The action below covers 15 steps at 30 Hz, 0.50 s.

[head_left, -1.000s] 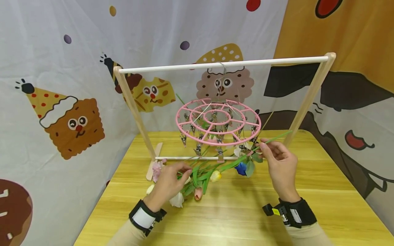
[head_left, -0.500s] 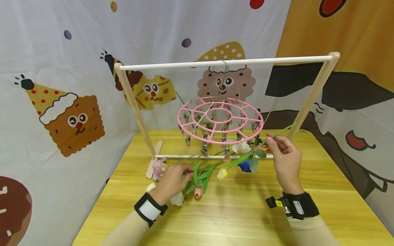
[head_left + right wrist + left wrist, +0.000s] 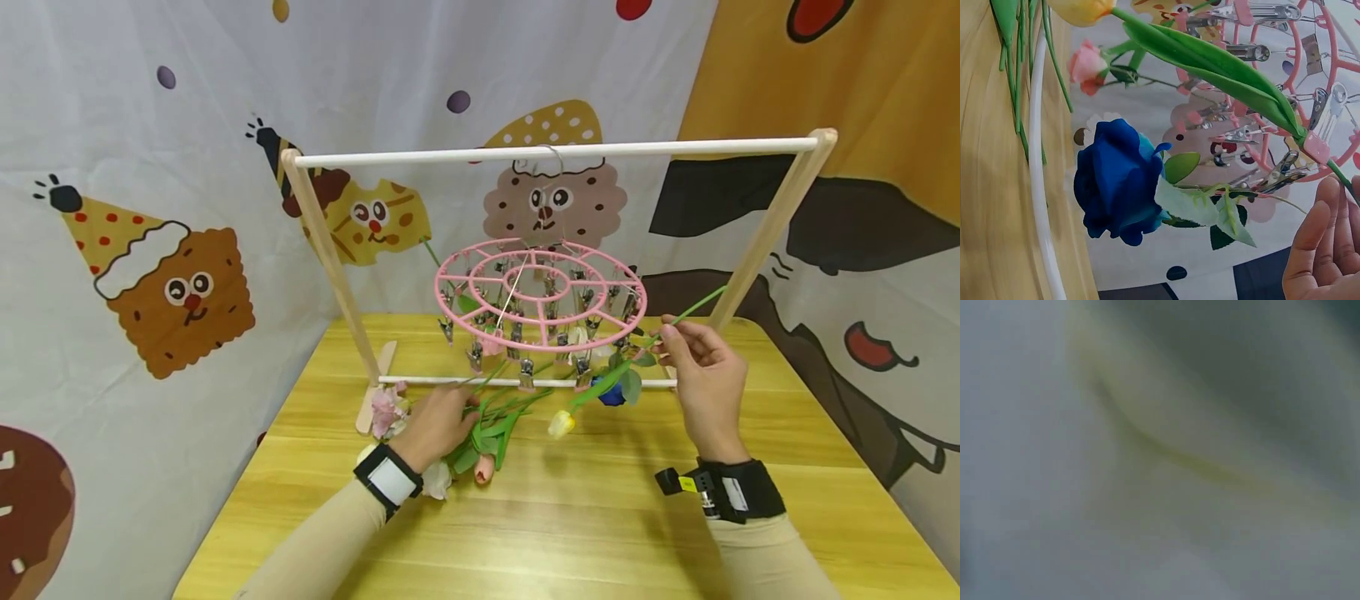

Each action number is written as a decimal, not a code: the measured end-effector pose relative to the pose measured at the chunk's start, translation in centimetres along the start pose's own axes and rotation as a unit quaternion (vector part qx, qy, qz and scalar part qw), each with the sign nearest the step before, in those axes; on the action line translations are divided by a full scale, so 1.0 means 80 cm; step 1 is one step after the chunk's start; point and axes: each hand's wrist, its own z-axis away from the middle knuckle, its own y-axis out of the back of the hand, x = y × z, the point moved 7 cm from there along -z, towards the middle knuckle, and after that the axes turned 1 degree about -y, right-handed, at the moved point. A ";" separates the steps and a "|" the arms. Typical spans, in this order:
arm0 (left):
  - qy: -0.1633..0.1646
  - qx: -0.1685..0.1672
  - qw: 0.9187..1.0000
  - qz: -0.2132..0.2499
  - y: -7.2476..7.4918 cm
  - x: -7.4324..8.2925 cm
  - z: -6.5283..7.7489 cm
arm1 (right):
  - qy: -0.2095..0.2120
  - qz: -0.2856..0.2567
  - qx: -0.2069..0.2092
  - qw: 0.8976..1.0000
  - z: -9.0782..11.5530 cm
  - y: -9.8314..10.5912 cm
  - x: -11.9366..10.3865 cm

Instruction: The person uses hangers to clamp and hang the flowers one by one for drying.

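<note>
Shiny metal clips (image 3: 1335, 99), smooth plastic-looking hanger (image 3: 542, 322), glossy wood-grain tabletop (image 3: 585, 517), matt cloth backdrop (image 3: 352, 75)

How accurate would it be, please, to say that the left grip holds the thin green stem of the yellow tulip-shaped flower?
The side is wrong: the head view shows the right grip holding the thin green stem of the yellow tulip-shaped flower.

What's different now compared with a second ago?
The pink ring turned, and the yellow tulip and blue rose swung right. The right hand shifted right too, still pinching the tulip's stem. The left hand moved forward and right. The peach tulip and rack stayed put.
</note>
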 end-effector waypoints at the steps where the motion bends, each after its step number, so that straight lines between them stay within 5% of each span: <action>1: -0.002 -0.003 1.000 -0.004 -0.002 0.000 -0.003 | -0.001 0.001 0.000 1.000 0.000 0.001 0.000; 15: -0.009 -0.030 0.999 0.004 -0.018 -0.001 -0.015 | -0.014 0.027 0.033 0.999 0.023 0.008 -0.009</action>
